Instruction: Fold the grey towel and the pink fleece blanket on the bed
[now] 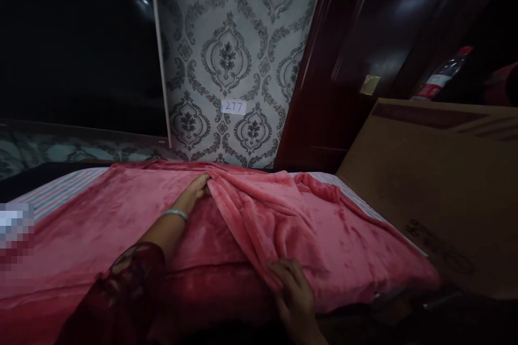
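Blanket [335,237], pink and fleecy, lies spread over the bed [60,191] and covers nearly all of it, with a thick fold of its cloth running in a ridge from the near edge up toward the far edge. Nearest the camera, the right hand [293,294] sits at the near edge of the bed, fingers closed around the lower end of that fold, so it is holding the blanket there. To its left, the dark red patterned sleeve [121,296] of the left arm reaches forward across the blanket, and a pale bracelet [175,214] circles the wrist. Farther on, the left hand [197,190] rests near the far edge of the bed with its fingers curled onto the upper end of the same fold, gripping the cloth. At both far corners a striped sheet [65,188] shows from under the blanket. To the right, a large flat cardboard box [424,188] stands just beside the bed, tilted and leaning back. Behind its top edge a clear plastic bottle [441,78] with a red label lies tilted. Beyond the bed stands a wall with grey ornamental wallpaper [226,54], and a small white tag [233,107] marked 277 is stuck on it. Left of the wallpaper is a dark panel [76,43], too dim to make out; right of it is dark red wooden panelling [348,54].
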